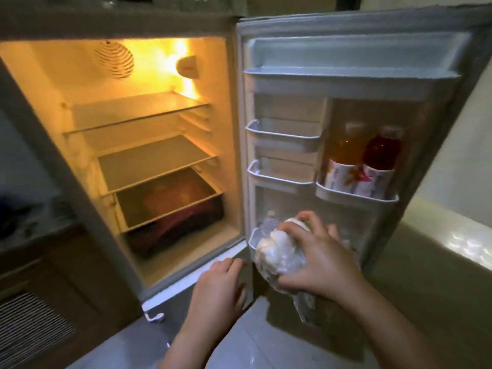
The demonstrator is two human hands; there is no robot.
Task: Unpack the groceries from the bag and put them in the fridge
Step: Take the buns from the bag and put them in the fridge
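Groceries in a clear plastic bag (277, 251) sit gripped by the right hand (316, 259) just above the fridge door's bottom bin (254, 237). The left hand (221, 283) rests loosely curled, holding nothing. Lowering the bag beside the water bottle (267, 222) without knocking it would seat it well.

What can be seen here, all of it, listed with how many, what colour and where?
Fridge: one, door open, lit yellow inside.
Glass shelves: three, bare, inside the fridge.
Drawer: one, dark, at the bottom, contents unclear.
Juice bottles: two, one orange, one red, in a door bin on the right.
Clear bottle: one, in the bottom door bin.
Plastic bag: one, clear, with pale food inside, at the bottom door bin.
Floor tiles: pale grey, below.
Left hand: one, by the door's lower edge, holding nothing.
Right hand: one, gripping the plastic bag.
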